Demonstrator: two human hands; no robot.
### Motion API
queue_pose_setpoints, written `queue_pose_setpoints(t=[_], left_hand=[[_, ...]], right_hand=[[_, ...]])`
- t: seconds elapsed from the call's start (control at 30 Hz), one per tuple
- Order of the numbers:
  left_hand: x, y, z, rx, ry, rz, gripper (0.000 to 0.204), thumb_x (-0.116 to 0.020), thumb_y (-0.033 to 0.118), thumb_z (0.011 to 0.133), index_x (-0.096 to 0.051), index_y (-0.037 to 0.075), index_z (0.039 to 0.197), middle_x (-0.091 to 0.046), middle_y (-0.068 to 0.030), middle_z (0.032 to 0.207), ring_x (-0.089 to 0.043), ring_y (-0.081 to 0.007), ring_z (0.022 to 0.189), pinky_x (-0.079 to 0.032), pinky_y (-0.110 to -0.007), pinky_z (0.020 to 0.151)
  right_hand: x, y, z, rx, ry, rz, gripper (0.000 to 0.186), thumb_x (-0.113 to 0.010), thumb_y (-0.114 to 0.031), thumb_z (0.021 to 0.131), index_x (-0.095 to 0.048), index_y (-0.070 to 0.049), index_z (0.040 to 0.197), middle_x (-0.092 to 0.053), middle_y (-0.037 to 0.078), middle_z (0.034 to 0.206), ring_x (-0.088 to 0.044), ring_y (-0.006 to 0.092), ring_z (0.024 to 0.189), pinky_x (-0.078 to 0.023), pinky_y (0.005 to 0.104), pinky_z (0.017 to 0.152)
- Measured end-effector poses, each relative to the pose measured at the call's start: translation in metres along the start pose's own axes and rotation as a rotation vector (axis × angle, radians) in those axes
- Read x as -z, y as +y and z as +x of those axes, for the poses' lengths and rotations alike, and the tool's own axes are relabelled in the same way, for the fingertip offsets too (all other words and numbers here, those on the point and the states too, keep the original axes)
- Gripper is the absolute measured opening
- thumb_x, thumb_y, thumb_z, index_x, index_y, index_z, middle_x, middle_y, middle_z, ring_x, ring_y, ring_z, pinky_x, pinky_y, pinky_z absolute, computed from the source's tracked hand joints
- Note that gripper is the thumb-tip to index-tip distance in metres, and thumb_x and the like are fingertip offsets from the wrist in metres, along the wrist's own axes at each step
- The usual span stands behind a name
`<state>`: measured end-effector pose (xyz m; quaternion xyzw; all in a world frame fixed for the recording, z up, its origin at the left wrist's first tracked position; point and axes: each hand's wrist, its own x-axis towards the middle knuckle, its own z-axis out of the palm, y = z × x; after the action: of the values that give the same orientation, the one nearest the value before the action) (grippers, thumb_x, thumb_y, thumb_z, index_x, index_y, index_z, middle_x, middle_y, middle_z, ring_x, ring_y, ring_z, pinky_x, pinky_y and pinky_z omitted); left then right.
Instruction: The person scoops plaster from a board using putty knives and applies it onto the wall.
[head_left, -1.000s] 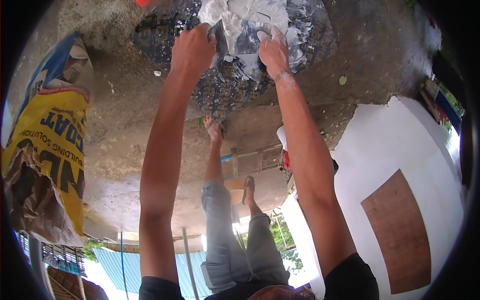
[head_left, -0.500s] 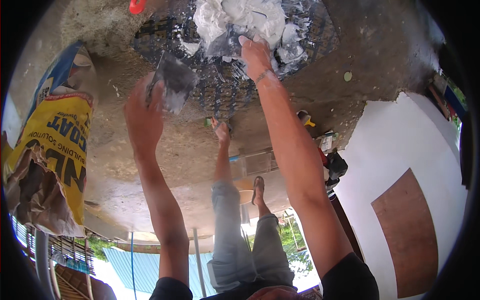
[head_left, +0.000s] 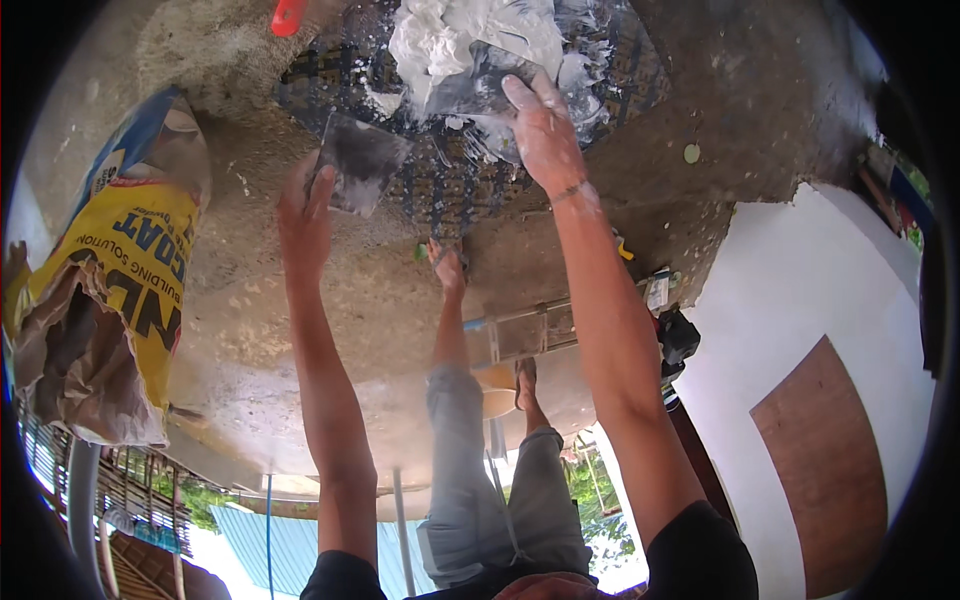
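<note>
A mound of wet white putty (head_left: 425, 45) lies on a dark printed board (head_left: 450, 190) on the ground. My right hand (head_left: 550, 145) grips a flat dark scraper plate (head_left: 470, 88) smeared with white, its blade at the near edge of the mound. Further left, my left hand (head_left: 303, 225) holds a second square scraper plate (head_left: 365, 165), tilted above the board's left part and coated with thin white residue. White dust covers the fingers of my right hand. Smears and crumbs of putty are scattered over the board around the mound.
A torn yellow and blue paper sack (head_left: 125, 240) stands at the left. The red handle (head_left: 288, 15) of something lies at the top left. A yellow-handled tool (head_left: 624, 247) is partly behind my right forearm. A white wall (head_left: 720, 330) with a brown panel (head_left: 830, 460) rises at the right.
My right hand has moved right and nearer to me, drawing its scraper plate back over the putty's near edge. My left hand has shifted slightly right, still holding its plate.
</note>
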<state>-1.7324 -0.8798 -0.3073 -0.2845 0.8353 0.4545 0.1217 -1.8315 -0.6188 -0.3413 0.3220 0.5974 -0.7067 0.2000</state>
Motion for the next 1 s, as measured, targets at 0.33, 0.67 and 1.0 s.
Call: queue_pose_setpoints(t=[0.33, 0.67, 1.0], left_hand=[[-0.024, 0.094, -0.032, -0.124, -0.278, -0.814, 0.026, -0.054, 0.018, 0.097, -0.055, 0.002, 0.118, -0.059, 0.0006, 0.102, -0.051, -0.0060, 0.093, -0.042, -0.021, 0.081], [-0.018, 0.115, -0.105, -0.176, -0.270, -0.786, 0.029, -0.052, 0.015, 0.098, -0.051, 0.002, 0.123, -0.057, -0.0006, 0.106, -0.051, -0.0071, 0.094, -0.041, -0.022, 0.083], [-0.062, 0.144, -0.249, -0.384, -0.241, -0.697, 0.022, -0.052, 0.011, 0.096, -0.057, 0.002, 0.116, -0.060, -0.0047, 0.103, -0.053, -0.0113, 0.093, -0.041, -0.025, 0.086]], right_hand=[[0.024, -0.104, -0.113, 0.914, -0.473, -0.313, 0.012, -0.052, 0.002, 0.088, -0.063, -0.001, 0.092, -0.064, 0.017, 0.101, -0.056, 0.0293, 0.105, -0.040, 0.0419, 0.096], [0.058, -0.078, -0.162, 1.104, -0.384, -0.342, 0.009, -0.059, 0.001, 0.082, -0.062, -0.005, 0.076, -0.068, 0.012, 0.092, -0.053, 0.0300, 0.110, -0.037, 0.0438, 0.099], [0.159, -0.057, -0.255, 1.296, -0.078, -0.335, 0.008, -0.058, 0.003, 0.082, -0.062, -0.003, 0.079, -0.068, 0.012, 0.097, -0.053, 0.0271, 0.109, -0.038, 0.0418, 0.099]])
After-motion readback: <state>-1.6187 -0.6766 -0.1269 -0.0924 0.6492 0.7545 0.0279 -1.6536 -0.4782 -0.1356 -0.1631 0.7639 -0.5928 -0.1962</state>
